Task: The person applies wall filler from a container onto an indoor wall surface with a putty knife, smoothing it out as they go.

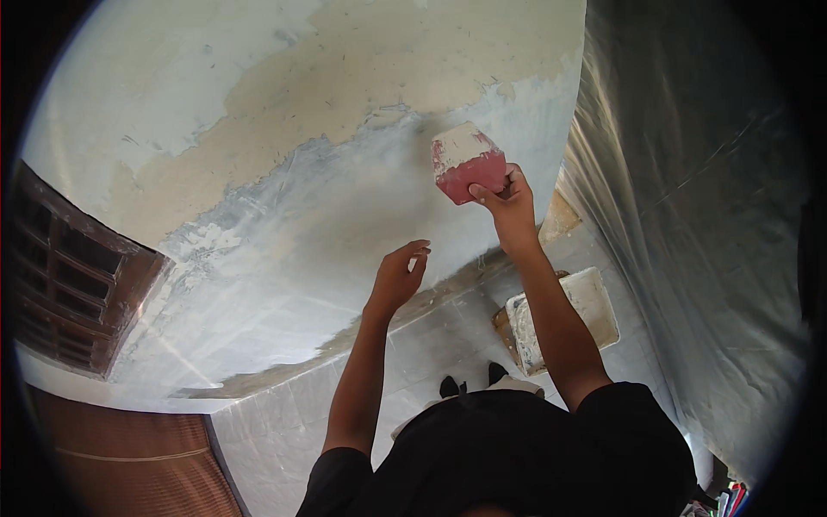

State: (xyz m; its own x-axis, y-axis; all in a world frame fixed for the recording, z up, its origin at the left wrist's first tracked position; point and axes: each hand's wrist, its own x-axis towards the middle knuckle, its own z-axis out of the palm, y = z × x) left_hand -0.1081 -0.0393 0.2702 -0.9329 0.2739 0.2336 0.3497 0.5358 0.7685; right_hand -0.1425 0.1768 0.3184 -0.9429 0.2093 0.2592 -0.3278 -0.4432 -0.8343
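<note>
My right hand [512, 211] grips a flat red putty spreader [472, 177] by its lower edge, thumb on the near face. Pale putty [461, 145] coats the spreader's upper half. It is held up in front of the wall [345, 194]; whether it touches the surface, I cannot tell. Lower and to the left, my left hand [398, 280] holds nothing that I can see, its fingers loosely bent with a gap at the thumb. A whitish smeared band crosses the wall behind both hands, with a beige patch above it.
A putty-smeared rectangular tub [594, 302] sits on the tiled floor [439, 332], partly behind my right forearm. Translucent plastic sheeting [689, 189] hangs along the right. A brown wooden window frame [138, 289] is at the left, with a brown ribbed panel [142, 457] below.
</note>
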